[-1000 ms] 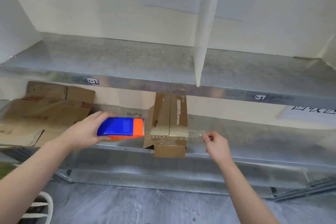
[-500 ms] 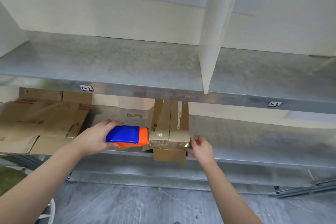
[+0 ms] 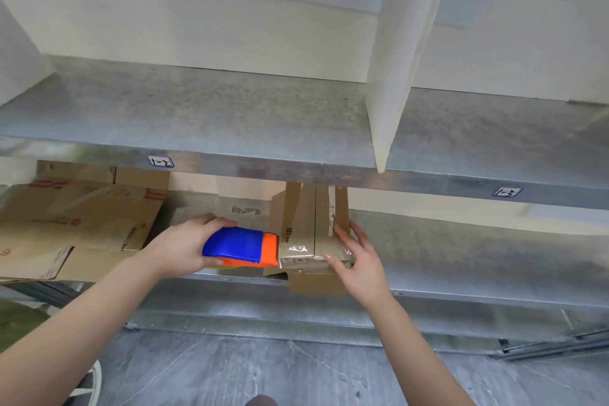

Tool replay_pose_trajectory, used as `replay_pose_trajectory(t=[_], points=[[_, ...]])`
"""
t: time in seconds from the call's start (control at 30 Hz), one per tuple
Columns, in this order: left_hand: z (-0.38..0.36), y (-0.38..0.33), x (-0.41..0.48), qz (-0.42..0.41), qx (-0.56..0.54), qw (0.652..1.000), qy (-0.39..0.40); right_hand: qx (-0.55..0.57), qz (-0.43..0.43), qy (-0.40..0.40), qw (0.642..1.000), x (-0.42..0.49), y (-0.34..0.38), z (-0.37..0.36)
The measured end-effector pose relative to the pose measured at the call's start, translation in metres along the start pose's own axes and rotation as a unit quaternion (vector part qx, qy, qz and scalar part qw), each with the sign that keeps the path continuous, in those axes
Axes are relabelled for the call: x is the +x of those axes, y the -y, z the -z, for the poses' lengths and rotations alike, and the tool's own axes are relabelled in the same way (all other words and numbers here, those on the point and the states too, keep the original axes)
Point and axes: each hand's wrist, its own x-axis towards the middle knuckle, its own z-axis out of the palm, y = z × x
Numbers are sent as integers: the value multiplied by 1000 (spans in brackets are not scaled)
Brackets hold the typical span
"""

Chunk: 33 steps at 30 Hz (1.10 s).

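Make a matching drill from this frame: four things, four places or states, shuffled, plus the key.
Things
1. left hand
2. right hand
3. flattened cardboard
4. white divider

Places or states
a. stands on the upper shelf
b. grips the tape dispenser
c. lies at the left end of the lower shelf
d. presses flat on the cardboard box

Pairs: 1-b, 2-d, 3-c, 4-a
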Motion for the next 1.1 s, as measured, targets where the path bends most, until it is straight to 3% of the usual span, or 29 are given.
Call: replay_pose_trajectory(t=[0.13, 0.43, 0.63, 0.9, 1.1], points=[[-6, 24, -20, 18, -7, 999, 49, 4, -18, -9, 1000, 3, 0, 2], [-13, 53, -40, 19, 16, 999, 39, 7, -34, 3, 999, 6, 5, 2], [-23, 17, -20, -2, 78, 996, 37, 9, -27, -3, 1000, 5, 3, 2], [-29, -12, 12, -10, 121, 988, 95, 7, -23, -1, 1000, 2, 4, -1], [-45, -29, 26, 35, 81, 989, 116, -12, -16, 4, 1000, -1, 5, -3]])
